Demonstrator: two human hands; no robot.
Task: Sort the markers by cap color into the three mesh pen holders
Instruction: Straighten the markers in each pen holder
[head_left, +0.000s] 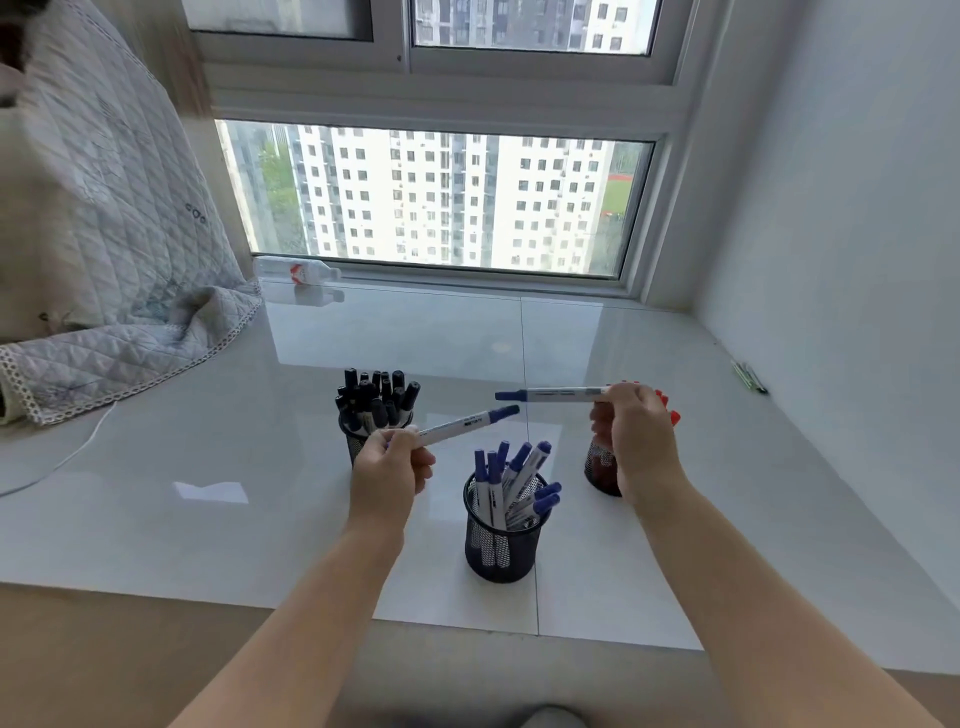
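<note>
- Forearms reach in from the near edge of the white sill (218, 519).
- Nearest stands the mesh holder of blue-capped markers (501, 540), between and just below both hands.
- Left hand (389, 467) pinches a blue-capped marker (467, 423) by its tail, its long axis slanting up-right, cap toward the other hand.
- Right hand (636, 441) grips a second blue-capped marker (556, 395) almost level, cap pointing left.
- Both caps hover above the blue holder; the left looks slightly nearer.
- Farther back are the black-cap holder (376, 415) and, behind the right hand, the red-cap holder (602, 467).
- Barrel printing is too small to read.
</note>
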